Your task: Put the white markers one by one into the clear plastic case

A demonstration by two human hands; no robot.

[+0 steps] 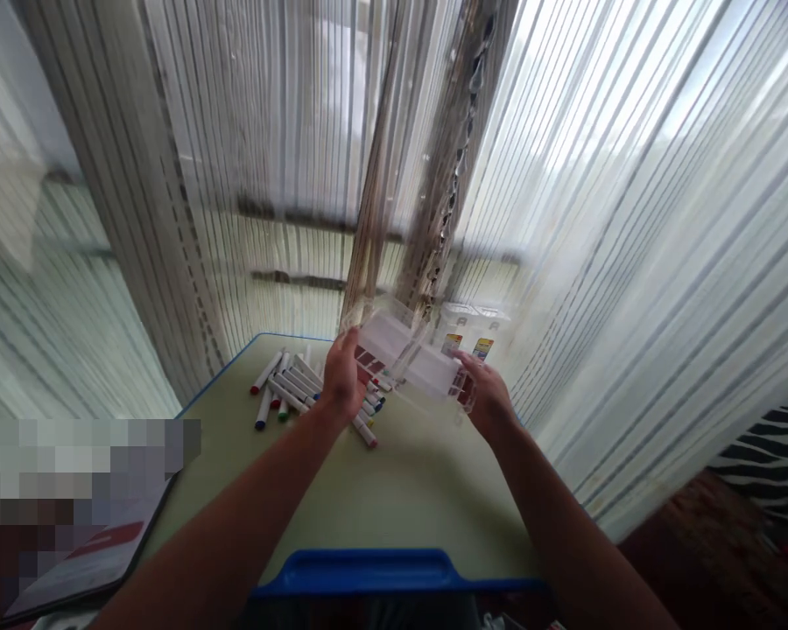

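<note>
Above the table, my left hand (343,374) and my right hand (490,395) grip opposite ends of a clear plastic case (426,366). White panels show on the case, and it tilts down toward the right. Fingers can be seen through its clear ends. Whether its lid is fully spread is hard to make out. Beneath and left of my left hand lies a loose pile of white markers (295,385) with red, blue, green and yellow ends. Behind my right hand stands a second clear case (476,317) with small yellow labels.
The pale table (394,499) has a blue rim with a moulded blue tray (368,567) at its near edge. Striped sheer curtains (289,131) hang right behind and beside it. At left is a dark-edged flat screen or board (105,560), partly blurred out.
</note>
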